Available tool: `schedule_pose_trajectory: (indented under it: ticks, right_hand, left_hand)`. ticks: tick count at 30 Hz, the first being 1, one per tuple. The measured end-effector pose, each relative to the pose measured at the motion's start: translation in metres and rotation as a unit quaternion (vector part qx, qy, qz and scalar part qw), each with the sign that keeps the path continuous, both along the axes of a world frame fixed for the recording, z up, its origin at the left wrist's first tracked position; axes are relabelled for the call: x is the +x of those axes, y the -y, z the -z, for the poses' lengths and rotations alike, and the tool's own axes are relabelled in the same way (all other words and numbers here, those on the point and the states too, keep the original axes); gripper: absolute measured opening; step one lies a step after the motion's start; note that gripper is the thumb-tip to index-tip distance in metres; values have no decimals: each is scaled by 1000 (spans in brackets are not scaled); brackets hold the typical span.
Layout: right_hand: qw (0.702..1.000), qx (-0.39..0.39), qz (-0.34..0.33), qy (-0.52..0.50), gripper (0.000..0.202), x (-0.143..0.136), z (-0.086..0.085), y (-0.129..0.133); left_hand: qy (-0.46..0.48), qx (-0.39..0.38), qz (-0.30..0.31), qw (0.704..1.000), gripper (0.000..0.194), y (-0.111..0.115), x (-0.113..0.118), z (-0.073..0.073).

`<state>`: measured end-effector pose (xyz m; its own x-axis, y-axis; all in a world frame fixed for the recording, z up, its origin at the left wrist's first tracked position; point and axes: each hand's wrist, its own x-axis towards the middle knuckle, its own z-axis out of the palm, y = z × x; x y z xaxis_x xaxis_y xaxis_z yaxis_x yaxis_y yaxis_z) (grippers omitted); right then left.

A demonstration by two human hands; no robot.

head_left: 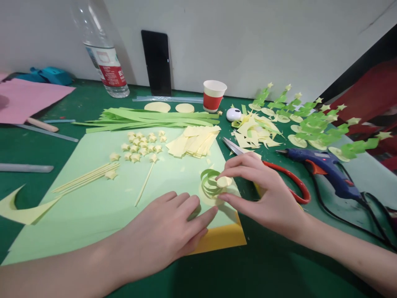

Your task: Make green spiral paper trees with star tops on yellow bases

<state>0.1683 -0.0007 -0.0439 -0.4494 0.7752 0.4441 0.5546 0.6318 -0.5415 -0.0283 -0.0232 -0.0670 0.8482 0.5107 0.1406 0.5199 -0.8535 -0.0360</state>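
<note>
A curled green paper strip (204, 182) stands on a pale yellow paper disc (208, 200) at the right edge of the light green sheet. At its right side is a small pale yellow round piece (224, 182); how it joins the curl I cannot tell. My right hand (263, 192) has thumb and forefinger closed around the curl's right side. My left hand (173, 227) rests palm down over the sheet, forefinger stretched towards the disc, holding nothing. Small folded paper stars (135, 149), a star on a thin paper stick (144, 184) and more paper sticks (87, 179) lie left.
Scissors (291, 178) with red handles lie beside my right hand. A blue glue gun (325, 169) with cable is farther right. Behind are green paper strips (149, 119), yellow strips (194, 141), a paper cup (214, 97), a bottle (108, 66) and finished star-topped paper pieces (322, 124).
</note>
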Motion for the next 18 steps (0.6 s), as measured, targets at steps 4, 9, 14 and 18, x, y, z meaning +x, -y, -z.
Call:
schedule_pose_trajectory:
  ticks: [4, 9, 14, 18]
  right_hand:
    - [1000, -20, 7, 0, 22, 3, -2, 1]
    - [998, -58, 2, 5, 44, 11, 1, 1]
    - [995, -98, 4, -36, 42, 19, 10, 0]
    - [991, -124, 25, -54, 34, 21, 15, -1]
  left_hand:
    - [3, 0, -2, 1000, 26, 0, 0, 1]
    - [17, -11, 0, 1000, 24, -1, 0, -1]
    - [20, -18, 0, 1000, 22, -1, 1, -4]
    - [20, -20, 38, 999, 23, 0, 0, -5]
